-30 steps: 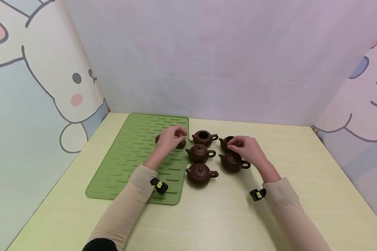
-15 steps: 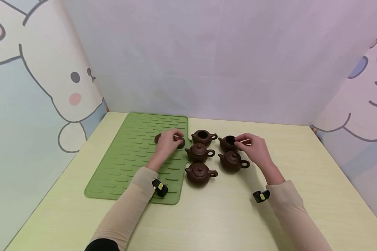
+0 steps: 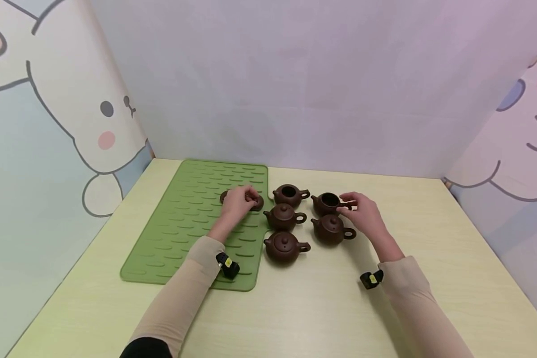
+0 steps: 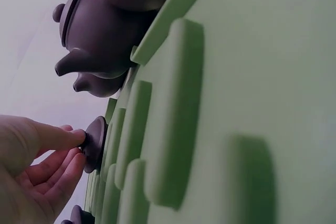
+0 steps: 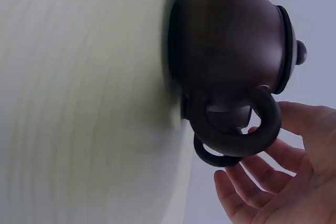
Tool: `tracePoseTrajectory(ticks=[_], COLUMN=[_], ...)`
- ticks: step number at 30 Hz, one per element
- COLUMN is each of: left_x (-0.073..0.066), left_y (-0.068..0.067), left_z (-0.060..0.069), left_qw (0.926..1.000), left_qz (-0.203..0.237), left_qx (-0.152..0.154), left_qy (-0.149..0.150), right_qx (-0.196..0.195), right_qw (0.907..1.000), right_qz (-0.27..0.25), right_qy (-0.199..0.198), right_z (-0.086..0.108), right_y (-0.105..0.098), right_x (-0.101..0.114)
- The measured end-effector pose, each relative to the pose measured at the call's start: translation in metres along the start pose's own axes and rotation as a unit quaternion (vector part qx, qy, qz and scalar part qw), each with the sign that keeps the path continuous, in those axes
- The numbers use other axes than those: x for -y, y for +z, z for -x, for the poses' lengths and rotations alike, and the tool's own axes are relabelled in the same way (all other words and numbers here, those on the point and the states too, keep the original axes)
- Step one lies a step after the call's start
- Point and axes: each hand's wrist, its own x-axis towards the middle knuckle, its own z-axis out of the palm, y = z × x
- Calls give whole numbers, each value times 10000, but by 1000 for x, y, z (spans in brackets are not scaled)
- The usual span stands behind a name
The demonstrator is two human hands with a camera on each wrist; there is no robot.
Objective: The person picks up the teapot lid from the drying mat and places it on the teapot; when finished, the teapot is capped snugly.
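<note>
Head view, mat: the green ridged rectangular mat (image 3: 170, 238) lies on the pale wood-grain tabletop (image 3: 340, 308), bearing a round dark-brown left lid (image 3: 224, 197).
Head view, teapots: three round dark-brown lidded teapots (image 3: 283, 249) stand before two open teapots (image 3: 329, 205) with dark hollows.
Left wrist view, lid: the left hand (image 4: 31, 166) pinches the knob of a round dark-brown lid (image 4: 95, 144) over the mat; contact with the ridges is unclear.
Right wrist view, handles: a lidded teapot partly blocks the right hand (image 5: 294, 177), fingers spread near an open teapot's handle; touch is unclear.
</note>
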Motion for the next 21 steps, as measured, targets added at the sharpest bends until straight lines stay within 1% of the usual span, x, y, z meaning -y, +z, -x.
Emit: tracePoseTrajectory(ticks=[3,7,9,12,15,21], left_x=[0,0,1,2,3,2], left_y=[0,-3,-5,-12,-20,-38], left_z=[-1,0,-1,-1,-2,-5], left_qw=[10000,9996,9993,9983,9975,9965], left_qz=[58,174,286,523,664,791], left_qx=[-30,-126,-179,-222,-254,-274], left_qy=[-66,-171,-161,-109,-39,42], right_qx=[71,12,-21,-32,-18,-69], right_qw=[10000,10000,10000,10000,10000,9999], right_qz=[-11,-40,-28,7,27,44], right_qy=[56,53,46,32,16,-58], right_z=[-2,-5,-7,-9,-11,-14], right_y=[1,2,3,2,2,2], right_x=[-3,-7,-9,-12,-15,-18])
